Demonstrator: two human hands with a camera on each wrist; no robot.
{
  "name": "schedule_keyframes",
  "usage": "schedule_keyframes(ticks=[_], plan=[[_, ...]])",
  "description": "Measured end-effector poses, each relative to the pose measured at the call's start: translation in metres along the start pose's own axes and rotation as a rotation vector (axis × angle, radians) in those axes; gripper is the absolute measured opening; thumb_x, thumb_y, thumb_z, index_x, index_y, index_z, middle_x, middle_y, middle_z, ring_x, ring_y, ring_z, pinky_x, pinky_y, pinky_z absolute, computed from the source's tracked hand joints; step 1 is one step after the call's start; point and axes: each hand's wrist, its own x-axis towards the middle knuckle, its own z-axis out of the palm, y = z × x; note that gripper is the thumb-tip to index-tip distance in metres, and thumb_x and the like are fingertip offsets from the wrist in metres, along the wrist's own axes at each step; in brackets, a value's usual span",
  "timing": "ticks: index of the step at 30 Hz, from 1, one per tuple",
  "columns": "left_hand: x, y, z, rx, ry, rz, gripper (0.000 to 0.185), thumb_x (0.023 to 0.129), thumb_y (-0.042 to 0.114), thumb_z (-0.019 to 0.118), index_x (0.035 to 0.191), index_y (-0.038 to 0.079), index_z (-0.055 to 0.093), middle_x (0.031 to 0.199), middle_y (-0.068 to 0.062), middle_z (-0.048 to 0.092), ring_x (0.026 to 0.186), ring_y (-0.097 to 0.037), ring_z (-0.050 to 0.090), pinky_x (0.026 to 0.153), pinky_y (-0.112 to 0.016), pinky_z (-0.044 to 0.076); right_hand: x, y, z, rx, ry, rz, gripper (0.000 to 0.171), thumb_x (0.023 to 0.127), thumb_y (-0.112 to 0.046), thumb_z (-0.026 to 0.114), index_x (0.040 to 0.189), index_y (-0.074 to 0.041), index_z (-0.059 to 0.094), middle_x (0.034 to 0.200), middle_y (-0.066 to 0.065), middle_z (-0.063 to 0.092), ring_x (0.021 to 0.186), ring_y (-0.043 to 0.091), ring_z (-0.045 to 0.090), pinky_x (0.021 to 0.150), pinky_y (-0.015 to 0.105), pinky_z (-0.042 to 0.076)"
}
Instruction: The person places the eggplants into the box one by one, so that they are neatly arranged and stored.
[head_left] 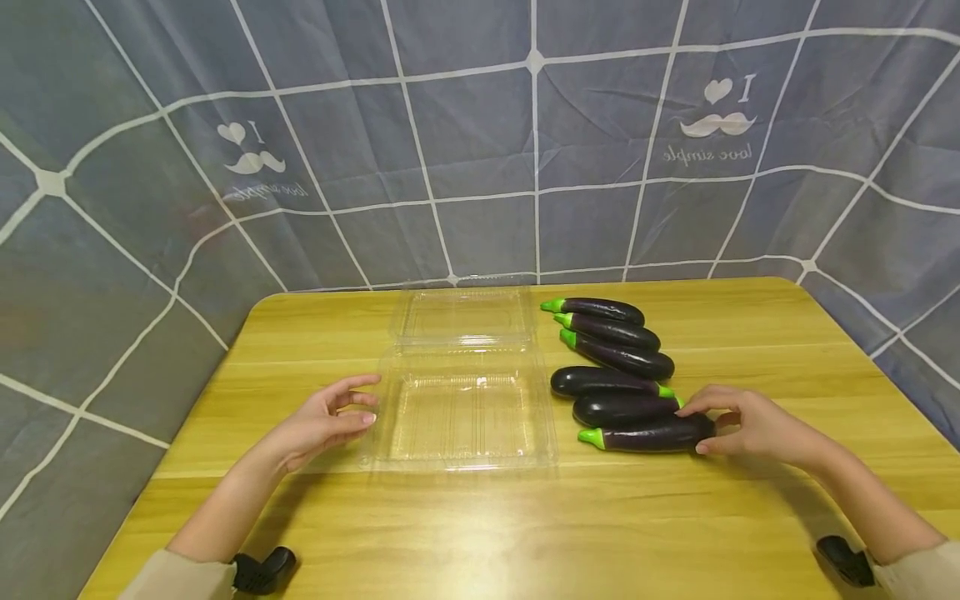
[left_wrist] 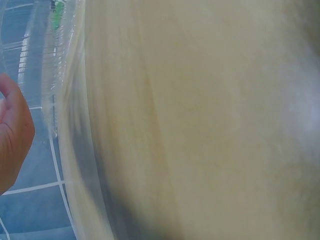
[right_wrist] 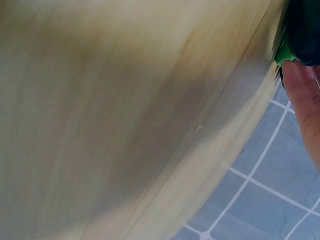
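Observation:
My right hand (head_left: 738,423) has its thumb and fingers around the blunt end of the nearest eggplant (head_left: 648,435), whose green stem points left. Just behind it lie two more dark purple eggplants (head_left: 622,408) with stems toward the right. In the right wrist view, fingers (right_wrist: 300,92) meet a dark eggplant (right_wrist: 304,30) near a green stem. My left hand (head_left: 330,417) is beside the left edge of a clear plastic clamshell box (head_left: 461,462), fingers loosely bent and holding nothing. The box lies open, its lid (head_left: 465,312) folded back behind the base.
Three further eggplants (head_left: 618,354) lie at the back right, stems to the left. All rest on a wooden table (head_left: 465,533). A grey-blue curtain (head_left: 487,150) with white lines hangs behind and at both sides. Black wrist cameras (head_left: 262,571) sit on both wrists.

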Motion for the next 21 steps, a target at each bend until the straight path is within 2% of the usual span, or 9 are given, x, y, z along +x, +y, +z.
schedule_keyframes(ticks=[9, 16, 21], plan=[[0.0001, 0.003, 0.0001, -0.007, -0.012, -0.005, 0.069, 0.089, 0.006, 0.061, 0.144, -0.003, 0.021, 0.121, -0.017, 0.041, 0.098, -0.018, 0.055, 0.082, -0.027, 0.05, 0.001, -0.0016, -0.0022, 0.027, -0.024, -0.001, 0.035, 0.074, -0.009, 0.078, 0.107, -0.012, 0.068, 0.104, -0.008, 0.059, 0.095, -0.001, 0.053, 0.076, 0.019, 0.05], [-0.0021, 0.0061, 0.0, -0.001, -0.019, -0.009, 0.071, 0.088, 0.007, 0.063, 0.145, -0.003, 0.022, 0.128, -0.025, 0.035, 0.104, -0.022, 0.052, 0.087, -0.03, 0.049, -0.0008, -0.0014, -0.0018, 0.058, -0.036, 0.04, 0.034, 0.076, -0.011, 0.077, 0.109, -0.012, 0.067, 0.106, -0.006, 0.059, 0.095, 0.001, 0.054, 0.079, 0.018, 0.05], [-0.0022, 0.0074, 0.0006, 0.005, -0.026, -0.011, 0.072, 0.087, 0.006, 0.064, 0.145, -0.003, 0.021, 0.127, -0.025, 0.034, 0.104, -0.022, 0.051, 0.087, -0.03, 0.049, -0.0023, -0.0016, -0.0015, 0.046, -0.028, 0.027, 0.034, 0.076, -0.009, 0.077, 0.108, -0.013, 0.067, 0.105, -0.007, 0.059, 0.096, 0.0, 0.053, 0.078, 0.018, 0.049]])
